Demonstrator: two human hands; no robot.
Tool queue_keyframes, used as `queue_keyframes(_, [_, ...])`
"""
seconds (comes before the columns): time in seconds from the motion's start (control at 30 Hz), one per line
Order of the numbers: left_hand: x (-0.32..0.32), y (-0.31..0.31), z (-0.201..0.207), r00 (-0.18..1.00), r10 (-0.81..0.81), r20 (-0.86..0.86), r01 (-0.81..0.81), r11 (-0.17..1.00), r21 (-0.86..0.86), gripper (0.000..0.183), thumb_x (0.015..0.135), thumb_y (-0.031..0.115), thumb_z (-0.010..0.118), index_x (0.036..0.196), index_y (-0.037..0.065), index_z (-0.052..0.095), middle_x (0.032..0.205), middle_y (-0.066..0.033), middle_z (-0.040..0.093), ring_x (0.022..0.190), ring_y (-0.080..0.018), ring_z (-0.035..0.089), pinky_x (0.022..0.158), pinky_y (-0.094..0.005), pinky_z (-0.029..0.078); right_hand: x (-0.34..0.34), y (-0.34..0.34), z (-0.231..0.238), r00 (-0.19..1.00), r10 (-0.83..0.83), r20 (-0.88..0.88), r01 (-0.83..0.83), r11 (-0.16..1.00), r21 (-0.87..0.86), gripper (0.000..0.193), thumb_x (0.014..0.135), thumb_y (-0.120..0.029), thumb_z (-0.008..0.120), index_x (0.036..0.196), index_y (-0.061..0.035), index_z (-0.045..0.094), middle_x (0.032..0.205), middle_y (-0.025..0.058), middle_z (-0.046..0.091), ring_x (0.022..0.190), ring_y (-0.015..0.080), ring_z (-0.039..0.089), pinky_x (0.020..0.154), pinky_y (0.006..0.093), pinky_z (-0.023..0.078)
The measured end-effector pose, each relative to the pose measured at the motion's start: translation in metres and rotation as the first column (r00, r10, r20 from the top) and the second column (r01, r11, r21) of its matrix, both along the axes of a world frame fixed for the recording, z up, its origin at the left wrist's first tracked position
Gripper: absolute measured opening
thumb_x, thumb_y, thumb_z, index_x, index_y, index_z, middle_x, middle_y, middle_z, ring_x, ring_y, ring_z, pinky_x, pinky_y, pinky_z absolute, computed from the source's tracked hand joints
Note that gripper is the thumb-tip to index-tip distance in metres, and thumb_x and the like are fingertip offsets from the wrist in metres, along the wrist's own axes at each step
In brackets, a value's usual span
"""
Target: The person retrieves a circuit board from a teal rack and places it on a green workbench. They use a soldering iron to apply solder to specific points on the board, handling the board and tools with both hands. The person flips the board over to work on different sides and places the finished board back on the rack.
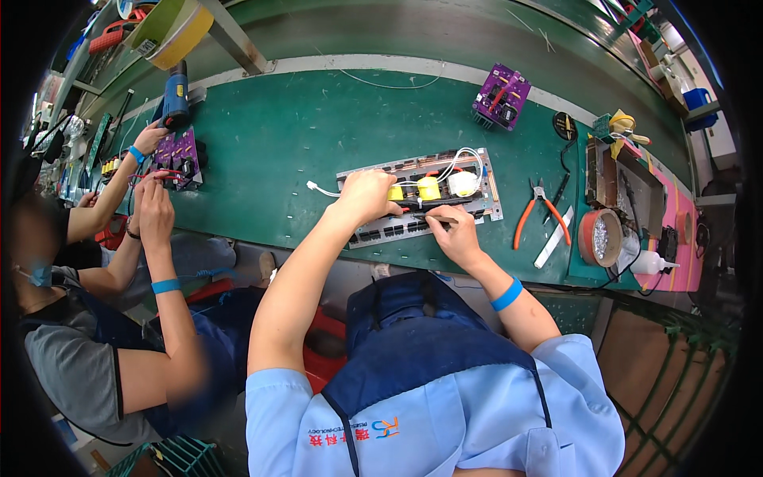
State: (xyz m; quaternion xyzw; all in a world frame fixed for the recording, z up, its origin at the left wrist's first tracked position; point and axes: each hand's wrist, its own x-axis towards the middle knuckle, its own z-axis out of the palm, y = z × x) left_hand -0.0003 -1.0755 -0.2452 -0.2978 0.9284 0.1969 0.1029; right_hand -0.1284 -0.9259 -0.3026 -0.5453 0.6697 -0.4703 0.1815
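Note:
In front of me lies a long circuit board (494, 208) with rows of black parts, copper-coloured strips, yellow-wrapped transformers (429, 188) and a round white-topped part (462, 184). My left hand (366, 196) rests over its left half, fingers closed beside a yellow transformer and a black-sleeved cable; what they pinch is hidden. My right hand (457, 235) is closed on a thin dark tool (439, 219) that looks like tweezers, its tip low over the board's middle near the black cable. A white wire with a plug (311, 185) sticks out past my left hand.
Right of the board lie orange-handled pliers (524, 219), a white-bladed strip (554, 238) and a round tub of small metal parts (600, 238). A purple circuit board (502, 97) stands at the back. On the left, a co-worker holds a blue heat gun (176, 99) near another purple board.

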Motion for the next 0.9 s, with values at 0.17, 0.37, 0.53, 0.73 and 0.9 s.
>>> queue_keyframes(0.17, [0.002,0.001,-0.002,0.999,-0.001,-0.055,0.0,1.0,-0.012,0.049,0.057,0.035,0.073,0.092,0.004,0.06,0.084,-0.0147,0.061,0.085,-0.0285,0.059,0.074,-0.0394,0.046,0.001,0.005,0.001,0.996,-0.088,0.008,0.088,0.995,-0.041,0.008,0.068,-0.005,0.064,0.075,-0.0056,0.061,0.07,0.0062,0.062,0.066,0.0239,0.057,0.066,0.0318,0.041])
queue_keyframes(0.37, [0.003,-0.001,-0.006,0.997,-0.008,-0.074,0.007,1.0,-0.012,0.049,0.056,0.036,0.074,0.091,0.004,0.06,0.082,-0.0142,0.061,0.083,-0.0288,0.059,0.073,-0.0393,0.046,0.001,0.003,0.002,0.981,-0.034,-0.192,0.023,0.998,-0.058,0.009,0.067,-0.005,0.065,0.076,-0.0047,0.061,0.072,0.0061,0.062,0.068,0.0226,0.058,0.066,0.0315,0.041])
queue_keyframes(0.53, [0.004,-0.001,-0.006,0.997,-0.005,-0.082,0.005,1.0,0.003,0.051,0.056,0.036,0.074,0.094,0.004,0.06,0.084,-0.0142,0.061,0.085,-0.0284,0.058,0.074,-0.0392,0.046,0.001,0.003,-0.006,0.994,-0.06,-0.096,0.058,0.998,-0.032,0.009,0.067,-0.004,0.066,0.075,-0.0043,0.062,0.073,0.0066,0.063,0.067,0.0237,0.057,0.066,0.0325,0.042])
queue_keyframes(0.73, [0.006,0.0,-0.007,0.995,0.003,-0.1,-0.003,1.0,0.002,0.053,0.057,0.037,0.073,0.096,0.004,0.06,0.087,-0.0143,0.061,0.086,-0.0282,0.058,0.074,-0.0392,0.046,-0.002,0.004,0.0,0.996,-0.074,-0.057,0.076,0.997,0.02,0.009,0.068,-0.003,0.065,0.076,-0.0035,0.063,0.073,0.0073,0.063,0.066,0.0239,0.056,0.065,0.032,0.043])
queue_keyframes(0.9, [0.004,-0.001,-0.005,0.998,0.001,-0.064,0.0,1.0,0.017,0.054,0.056,0.037,0.074,0.096,0.003,0.06,0.087,-0.0144,0.061,0.086,-0.0284,0.058,0.074,-0.0391,0.046,0.001,0.003,-0.004,0.996,-0.063,-0.064,0.06,0.997,-0.044,0.009,0.068,-0.003,0.065,0.076,-0.0033,0.063,0.073,0.0076,0.063,0.066,0.0238,0.056,0.065,0.032,0.043])
